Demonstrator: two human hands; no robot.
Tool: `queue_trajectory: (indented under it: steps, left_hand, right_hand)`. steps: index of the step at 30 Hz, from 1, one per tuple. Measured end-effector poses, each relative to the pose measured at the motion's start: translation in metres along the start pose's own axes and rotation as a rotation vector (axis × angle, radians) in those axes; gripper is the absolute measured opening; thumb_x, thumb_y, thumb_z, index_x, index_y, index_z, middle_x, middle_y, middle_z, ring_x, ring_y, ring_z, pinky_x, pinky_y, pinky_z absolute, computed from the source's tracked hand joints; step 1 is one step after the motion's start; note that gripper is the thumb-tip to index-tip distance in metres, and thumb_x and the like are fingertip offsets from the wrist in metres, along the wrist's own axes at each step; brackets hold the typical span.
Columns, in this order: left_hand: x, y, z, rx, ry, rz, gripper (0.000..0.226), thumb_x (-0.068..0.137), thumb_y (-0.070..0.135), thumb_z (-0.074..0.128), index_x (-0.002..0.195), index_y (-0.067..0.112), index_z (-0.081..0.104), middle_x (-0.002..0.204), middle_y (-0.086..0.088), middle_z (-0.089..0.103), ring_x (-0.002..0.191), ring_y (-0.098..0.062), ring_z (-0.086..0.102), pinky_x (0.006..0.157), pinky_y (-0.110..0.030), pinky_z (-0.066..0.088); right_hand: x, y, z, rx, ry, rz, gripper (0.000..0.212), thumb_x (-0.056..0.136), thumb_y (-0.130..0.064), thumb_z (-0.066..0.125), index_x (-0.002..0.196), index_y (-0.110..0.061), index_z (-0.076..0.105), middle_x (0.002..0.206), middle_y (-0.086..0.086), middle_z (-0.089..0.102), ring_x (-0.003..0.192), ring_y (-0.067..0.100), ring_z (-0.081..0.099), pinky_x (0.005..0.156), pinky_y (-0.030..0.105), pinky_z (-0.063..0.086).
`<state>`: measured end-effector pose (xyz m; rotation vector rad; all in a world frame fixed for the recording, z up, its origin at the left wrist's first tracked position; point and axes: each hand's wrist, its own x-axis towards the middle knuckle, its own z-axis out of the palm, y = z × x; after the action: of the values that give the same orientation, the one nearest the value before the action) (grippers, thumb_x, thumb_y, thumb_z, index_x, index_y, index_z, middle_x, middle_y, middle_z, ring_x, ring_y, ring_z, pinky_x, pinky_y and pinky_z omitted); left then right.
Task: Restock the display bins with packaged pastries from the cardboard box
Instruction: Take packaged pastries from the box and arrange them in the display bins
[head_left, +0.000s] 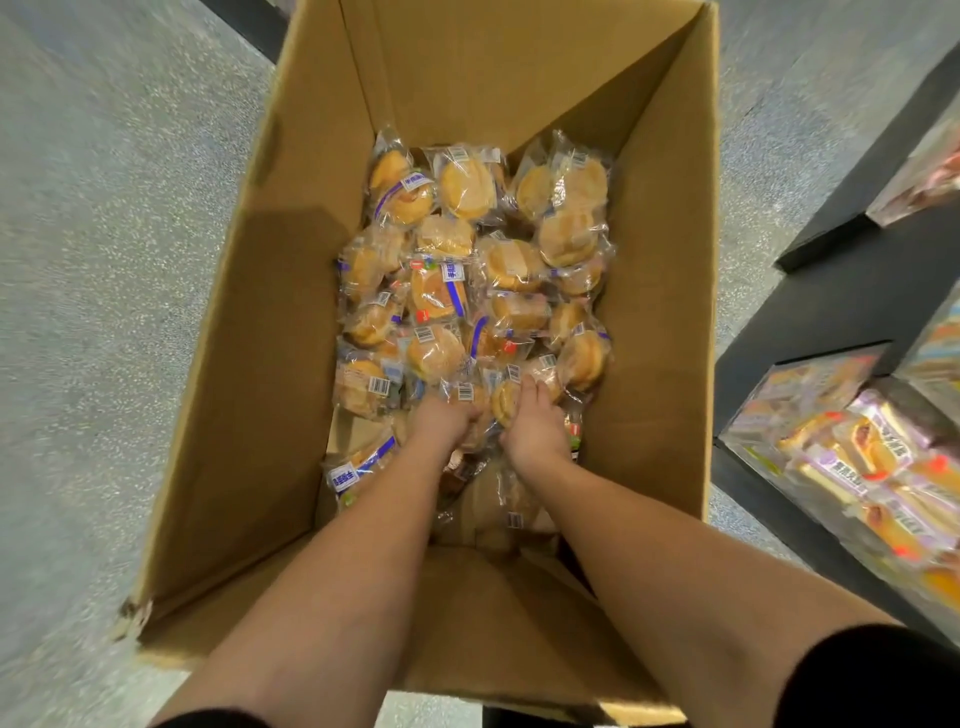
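Both arms were down in the tall brown cardboard box; my left hand curled onto clear-wrapped round golden pastries; right hand gripped one too; heap lay just ahead of my fingertips; clear display bins waited off right, nearer my right hand.

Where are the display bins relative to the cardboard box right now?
In the head view the display bins sit along the right edge of the frame, on dark shelving just right of the cardboard box, already holding wrapped pastries.
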<state>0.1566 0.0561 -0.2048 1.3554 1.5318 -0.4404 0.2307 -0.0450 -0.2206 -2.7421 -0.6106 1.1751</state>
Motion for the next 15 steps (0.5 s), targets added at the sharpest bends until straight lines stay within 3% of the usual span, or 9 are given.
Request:
queue_trajectory:
  steps: [2, 4, 6, 8, 10, 12, 15]
  left_hand:
    - [0.0, 0.0, -0.002, -0.038, -0.015, 0.008, 0.07, 0.089, 0.036, 0.071, 0.143, 0.003, 0.041, 0.089, -0.007, 0.063, 0.072, -0.02, 0.06, 0.056, -0.028, 0.045]
    - [-0.008, 0.0, -0.008, -0.05, -0.039, 0.004, 0.056, 0.091, 0.031, 0.069, 0.133, -0.001, 0.05, 0.079, -0.005, 0.058, 0.063, -0.017, 0.053, 0.051, -0.026, 0.042]
    - [-0.018, 0.001, -0.019, -0.088, -0.065, -0.001, 0.05, 0.09, 0.03, 0.07, 0.127, -0.002, 0.056, 0.094, -0.01, 0.064, 0.072, -0.02, 0.056, 0.061, -0.028, 0.048]
    - [-0.031, 0.0, -0.033, -0.177, -0.095, -0.024, 0.051, 0.089, 0.03, 0.071, 0.128, 0.002, 0.057, 0.117, -0.013, 0.065, 0.089, -0.026, 0.058, 0.079, -0.036, 0.051]
    - [-0.049, -0.002, -0.053, -0.267, -0.133, -0.016, 0.047, 0.089, 0.029, 0.071, 0.128, 0.005, 0.057, 0.116, -0.008, 0.066, 0.096, -0.024, 0.06, 0.079, -0.036, 0.048]
    - [-0.071, -0.004, -0.073, -0.359, -0.216, 0.009, 0.041, 0.092, 0.026, 0.067, 0.127, 0.006, 0.058, 0.11, -0.002, 0.065, 0.107, -0.024, 0.062, 0.077, -0.036, 0.049]
    - [-0.104, -0.007, -0.1, -0.592, -0.354, 0.051, 0.056, 0.077, 0.029, 0.082, 0.124, 0.006, 0.064, 0.12, -0.009, 0.068, 0.118, -0.03, 0.061, 0.104, -0.046, 0.047]
  right_hand:
    - [-0.002, -0.002, -0.007, 0.035, -0.003, 0.006, 0.084, 0.091, -0.013, 0.067, 0.158, -0.02, 0.015, 0.163, 0.002, 0.019, 0.138, 0.033, 0.034, 0.111, 0.043, 0.035]
    - [-0.006, -0.008, -0.017, 0.077, -0.044, 0.027, 0.076, 0.093, -0.018, 0.065, 0.155, -0.018, 0.023, 0.158, 0.004, 0.025, 0.135, 0.034, 0.038, 0.108, 0.043, 0.037]
    - [-0.012, -0.015, -0.034, 0.158, -0.11, 0.072, 0.066, 0.093, -0.022, 0.064, 0.151, -0.015, 0.032, 0.154, 0.007, 0.032, 0.131, 0.035, 0.045, 0.101, 0.042, 0.043]
    - [-0.021, -0.02, -0.051, 0.231, -0.171, 0.043, 0.05, 0.089, -0.028, 0.064, 0.136, -0.012, 0.054, 0.136, 0.011, 0.054, 0.113, 0.031, 0.058, 0.089, 0.036, 0.05]
    - [-0.034, -0.021, -0.071, 0.303, -0.238, -0.017, 0.042, 0.083, -0.037, 0.063, 0.118, -0.013, 0.064, 0.115, 0.008, 0.066, 0.097, 0.025, 0.062, 0.079, 0.032, 0.051]
    - [-0.053, -0.02, -0.094, 0.446, -0.3, -0.065, 0.039, 0.076, -0.042, 0.064, 0.106, -0.018, 0.062, 0.104, 0.003, 0.067, 0.09, 0.02, 0.062, 0.078, 0.034, 0.051]
    - [-0.088, -0.011, -0.138, 0.651, -0.33, -0.048, 0.047, 0.076, -0.038, 0.068, 0.116, -0.029, 0.043, 0.11, 0.004, 0.062, 0.09, 0.018, 0.061, 0.071, 0.034, 0.055]
